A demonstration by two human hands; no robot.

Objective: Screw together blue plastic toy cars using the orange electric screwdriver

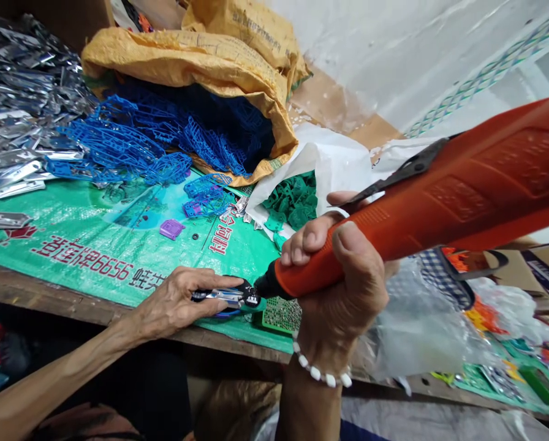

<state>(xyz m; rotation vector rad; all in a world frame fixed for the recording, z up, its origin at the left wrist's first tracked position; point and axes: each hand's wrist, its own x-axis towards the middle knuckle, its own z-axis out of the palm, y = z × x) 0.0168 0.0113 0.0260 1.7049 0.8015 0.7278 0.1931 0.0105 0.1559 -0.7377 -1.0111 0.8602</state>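
My right hand [343, 269] is wrapped round a red electric screwdriver [421, 190], which slants down to the left. Its black nose meets the end of a small assembly [231, 298] of silver metal, black and blue parts near the table's front edge. Fingers and thumb of my left hand [177, 303] pinch that assembly from both sides. Close under the screwdriver tip stands a green tray of screws [281, 315], partly covered by my right hand. The bit itself is hidden at the contact point.
An orange woven sack [187, 55] spills blue plastic frames [118, 135]. Silver metal pieces [21, 104] are heaped at the left. Green plastic parts [293, 199] fill a white bag [334, 159]. A purple piece [171, 229] lies on the green sheet [95, 226]. Clear plastic bags [421, 318] sit right.
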